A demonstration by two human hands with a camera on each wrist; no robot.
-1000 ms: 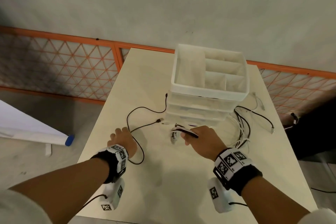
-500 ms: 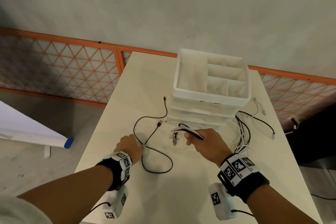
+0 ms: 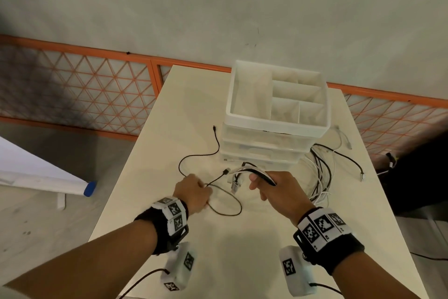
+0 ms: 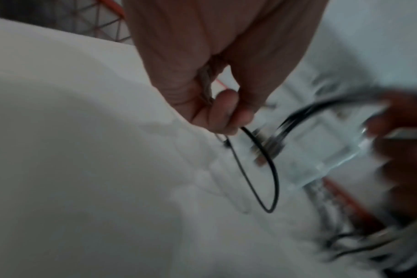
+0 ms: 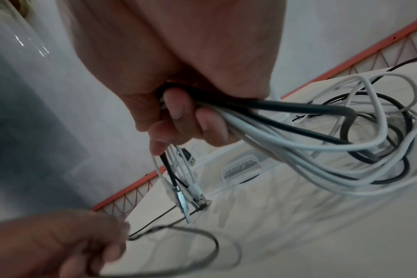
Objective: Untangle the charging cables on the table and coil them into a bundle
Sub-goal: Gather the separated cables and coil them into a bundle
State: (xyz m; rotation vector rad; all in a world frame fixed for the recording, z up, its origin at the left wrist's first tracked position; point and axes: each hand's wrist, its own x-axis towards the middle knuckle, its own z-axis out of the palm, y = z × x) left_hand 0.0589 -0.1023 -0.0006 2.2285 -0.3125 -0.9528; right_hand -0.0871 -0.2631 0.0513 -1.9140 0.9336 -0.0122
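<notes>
A thin black cable (image 3: 194, 156) loops across the cream table (image 3: 135, 177), and my left hand (image 3: 194, 192) pinches it (image 4: 257, 143) near mid-table. One end with a plug (image 3: 214, 128) lies by the organiser. My right hand (image 3: 274, 187) grips a bunch of black and white cables (image 5: 286, 120); their plug ends (image 5: 186, 193) hang below the fist. The rest of the bunch trails in loose tangled loops (image 3: 320, 177) on the table to the right. Another black cable end (image 3: 362, 176) lies further right.
A white plastic organiser (image 3: 276, 95) with compartments on top and clear drawers (image 3: 261, 150) below stands behind the hands. An orange lattice fence (image 3: 80, 95) runs behind the table. A white board with a blue cap (image 3: 89, 188) lies on the floor at left.
My left hand has moved right toward the right hand, dragging the thin black cable with it; the loop now lies between the hands. The right hand has kept its bunch.
</notes>
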